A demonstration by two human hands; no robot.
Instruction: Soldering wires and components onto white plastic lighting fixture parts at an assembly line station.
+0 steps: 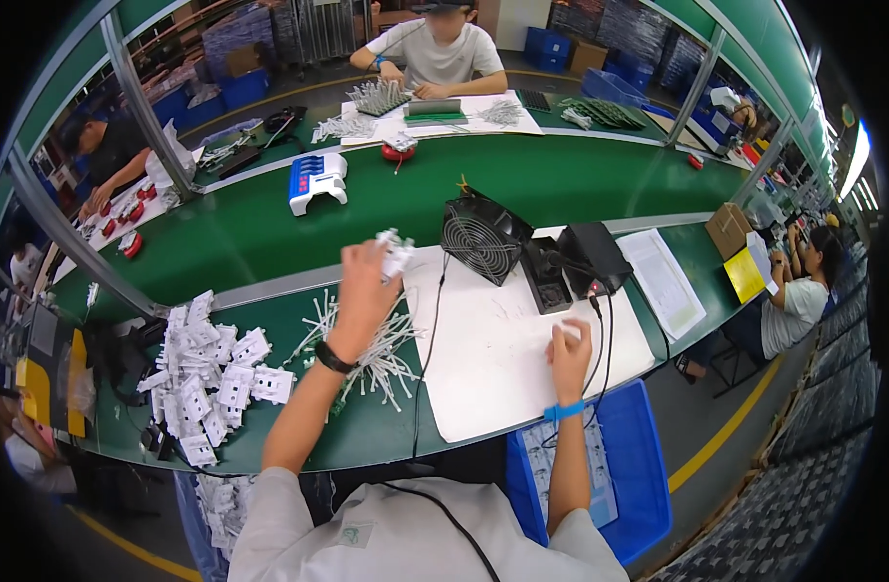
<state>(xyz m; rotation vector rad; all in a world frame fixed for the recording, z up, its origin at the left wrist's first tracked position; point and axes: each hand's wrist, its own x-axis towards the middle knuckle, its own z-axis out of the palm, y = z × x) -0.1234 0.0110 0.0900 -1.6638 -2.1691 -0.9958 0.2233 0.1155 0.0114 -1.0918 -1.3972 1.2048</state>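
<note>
Pale shirt (415, 529) nearest, below both sets of fingers. Left hand (365, 296): fingers bent around one side of a white plastic part (398, 254), which juts out to the right of the fingertips. Heaped white housings (202, 373) lie left of and below these fingers; loose white leads (381, 361) just below them. Right hand (568, 361): fingers parted, loosely curled, nothing visible in them, over white board (483, 388); contact cannot be told. Black fan (478, 238) sits beyond, left of those fingers; blue bin (646, 466) below them.
</note>
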